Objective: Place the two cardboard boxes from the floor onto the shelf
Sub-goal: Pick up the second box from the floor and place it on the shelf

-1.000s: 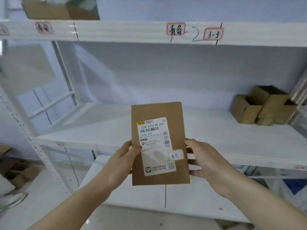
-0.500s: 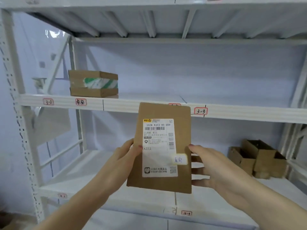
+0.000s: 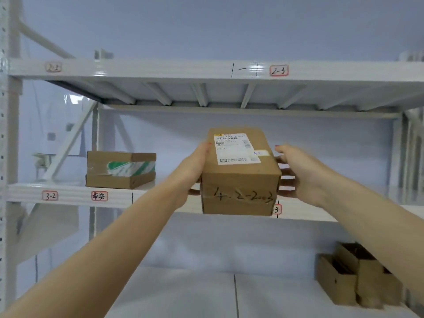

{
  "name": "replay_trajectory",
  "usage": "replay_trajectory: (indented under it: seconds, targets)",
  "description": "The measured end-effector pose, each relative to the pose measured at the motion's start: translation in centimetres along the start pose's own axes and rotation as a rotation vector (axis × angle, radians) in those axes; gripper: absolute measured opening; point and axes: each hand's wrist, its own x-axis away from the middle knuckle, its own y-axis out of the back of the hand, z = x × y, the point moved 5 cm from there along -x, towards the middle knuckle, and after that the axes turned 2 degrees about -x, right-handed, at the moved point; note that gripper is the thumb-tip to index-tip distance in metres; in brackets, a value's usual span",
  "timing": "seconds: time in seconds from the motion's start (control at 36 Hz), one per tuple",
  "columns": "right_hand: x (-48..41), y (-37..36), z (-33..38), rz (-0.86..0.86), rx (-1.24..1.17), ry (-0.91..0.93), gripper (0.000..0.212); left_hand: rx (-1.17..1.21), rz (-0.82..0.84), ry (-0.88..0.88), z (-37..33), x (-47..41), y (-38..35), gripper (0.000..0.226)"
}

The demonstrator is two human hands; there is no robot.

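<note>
Two hands hold one box (image 3: 239, 177) between them, raised in front of the middle shelf (image 3: 68, 193) at the level of its front edge. The box is brown cardboard, seen from slightly above: its top carries a white shipping label (image 3: 235, 149) with a barcode, and its near face bears handwritten digits over a strip of clear tape. The left hand (image 3: 195, 168) presses flat against the box's left side, thumb lying along the upper left edge and fingers wrapped beneath, mostly hidden. The right hand (image 3: 298, 171) lies at the box's right side with its fingers spread wide; the fingertips meet the right face, while the thumb points up, just clear of the top edge. Whether the box's base touches the shelf cannot be told, since the near face covers the shelf edge.

On the same shelf, well to the left, stands a second box (image 3: 120, 169), sealed with clear tape over a green-and-white patch. Red-bordered tags (image 3: 49, 195) mark the shelf edge beneath it, one reading 3-2. The upper shelf (image 3: 160, 70) carries a tag reading 2-3. On the lower shelf (image 3: 183, 292), at far right, sits a cluster of small open cartons (image 3: 358, 276), partly behind the right forearm.
</note>
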Motion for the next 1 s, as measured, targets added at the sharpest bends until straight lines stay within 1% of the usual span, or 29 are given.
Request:
replay_trajectory:
  seconds: [0.11, 0.19, 0.28, 0.47, 0.58, 0.67, 0.83, 0.92, 1.0]
  targets:
    - [-4.5, 0.5, 1.6, -0.089, -0.068, 0.032, 0.029, 0.077, 0.006, -0.018, -1.3, -3.8, -1.9, 0.035]
    - [-7.3, 0.6, 1.8, -0.116, -0.094, 0.063, 0.025, 0.107, 0.011, 0.000, -1.4, -6.5, -3.5, 0.035]
    - [-9.6, 0.5, 0.8, -0.126, -0.106, 0.042, 0.023, 0.115, 0.008, 0.022, -0.6, -8.5, -4.8, 0.032]
    - [-13.8, 0.4, -3.3, -0.119, -0.127, -0.038, 0.022, 0.098, 0.005, 0.087, 2.1, -12.2, -6.8, 0.034]
    - [-15.5, 0.2, -4.9, -0.123, -0.132, -0.058, 0.024, 0.074, -0.016, 0.109, 3.6, -13.4, -7.6, 0.042]
    - [-16.4, 0.2, -5.7, -0.131, -0.128, -0.055, 0.025, 0.059, -0.031, 0.126, 4.2, -13.9, -7.8, 0.053]
    - [-17.0, 0.0, -6.5, -0.171, -0.099, -0.041, 0.025, 0.042, -0.084, 0.120, 4.3, -14.3, -7.9, 0.062]
    - [-16.9, 0.1, -6.6, -0.188, -0.100, -0.045, 0.027, 0.038, -0.108, 0.130, 4.4, -14.8, -8.1, 0.073]
    - [-16.9, 0.1, -6.6, -0.198, -0.095, -0.053, 0.026, 0.032, -0.119, 0.137, 4.5, -15.0, -8.1, 0.075]
